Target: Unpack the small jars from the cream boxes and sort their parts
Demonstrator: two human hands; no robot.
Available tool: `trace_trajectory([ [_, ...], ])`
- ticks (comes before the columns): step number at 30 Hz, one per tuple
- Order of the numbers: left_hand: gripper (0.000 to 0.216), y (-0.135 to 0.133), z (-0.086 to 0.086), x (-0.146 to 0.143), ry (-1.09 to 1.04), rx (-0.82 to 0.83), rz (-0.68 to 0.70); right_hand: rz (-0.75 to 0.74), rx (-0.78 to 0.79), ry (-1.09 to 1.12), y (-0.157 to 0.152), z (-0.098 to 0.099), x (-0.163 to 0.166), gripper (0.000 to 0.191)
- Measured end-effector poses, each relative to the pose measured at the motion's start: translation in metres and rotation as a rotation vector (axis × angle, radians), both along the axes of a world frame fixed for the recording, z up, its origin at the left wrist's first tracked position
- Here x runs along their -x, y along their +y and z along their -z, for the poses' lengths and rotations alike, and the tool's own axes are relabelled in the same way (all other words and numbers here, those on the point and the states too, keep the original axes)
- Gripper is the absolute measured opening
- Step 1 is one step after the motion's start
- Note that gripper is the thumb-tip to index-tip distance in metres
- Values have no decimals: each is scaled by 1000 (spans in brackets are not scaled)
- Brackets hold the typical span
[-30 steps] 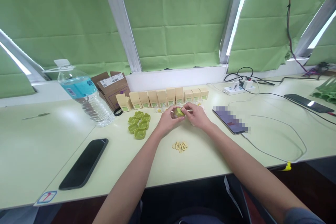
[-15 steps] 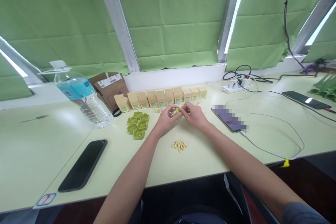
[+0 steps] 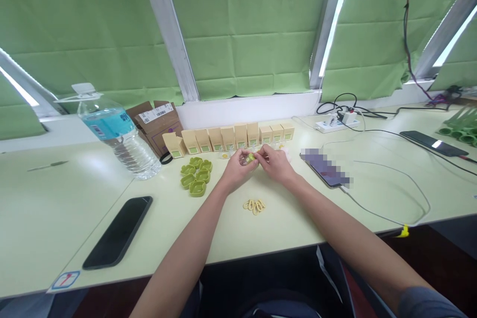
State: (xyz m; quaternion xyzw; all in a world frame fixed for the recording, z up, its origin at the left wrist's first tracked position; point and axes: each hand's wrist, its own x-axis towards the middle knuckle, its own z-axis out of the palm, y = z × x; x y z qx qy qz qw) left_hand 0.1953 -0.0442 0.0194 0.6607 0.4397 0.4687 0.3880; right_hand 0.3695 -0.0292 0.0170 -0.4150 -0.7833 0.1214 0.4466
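Note:
My left hand (image 3: 237, 168) is closed around a small clear and green piece (image 3: 249, 158), whose exact kind I cannot make out. Against the same piece, the fingers of my right hand (image 3: 275, 161) are pinched together at its right side. Both hands hover over the middle of the table, just in front of a row of small cardboard boxes (image 3: 228, 138). To their left lie several green, cutter-like shaped rings (image 3: 197, 188). Nearer to me, between my forearms, sits a small pile of pale yellow loops (image 3: 255, 206). Small clear items (image 3: 224, 154) partly show behind my left hand.
A large water bottle (image 3: 121, 134) leans at left beside an open brown carton (image 3: 159, 126). A black phone (image 3: 118, 232) lies front left; another phone (image 3: 325, 169), on a cable, lies right. A power strip (image 3: 337, 123) and a third phone (image 3: 432, 143) are farther back.
My hands stay together at almost the same spot, with the green piece turned slightly between my fingers. The camera view has shifted very little.

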Motion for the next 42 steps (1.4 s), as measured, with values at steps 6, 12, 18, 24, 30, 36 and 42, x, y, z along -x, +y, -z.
trace_trajectory([
  [6, 47, -3, -2, 4, -70, 38, 85, -10, 16, 59, 1, 1, 0, 16],
  [12, 48, -1, 0, 3, -91, 103, 80, 10, 31, 76, 4, 3, -1, 18],
  [18, 49, 3, 4, 2, -86, 97, 3, 12, 29, 78, 4, 4, -1, 20],
  [24, 50, 1, 3, 3, -45, 83, 38, -4, 35, 99, 4, 2, -2, 22],
  [30, 50, 1, 3, 1, -37, 107, 15, 32, 25, 115, 7, 1, -8, 24],
  [36, 43, -2, -1, 1, -57, 94, 101, 94, 22, 237, 7, -7, -14, 30],
  [42, 33, -3, -9, 8, 43, 28, 38, 104, 6, 287, 6, -11, -16, 32],
])
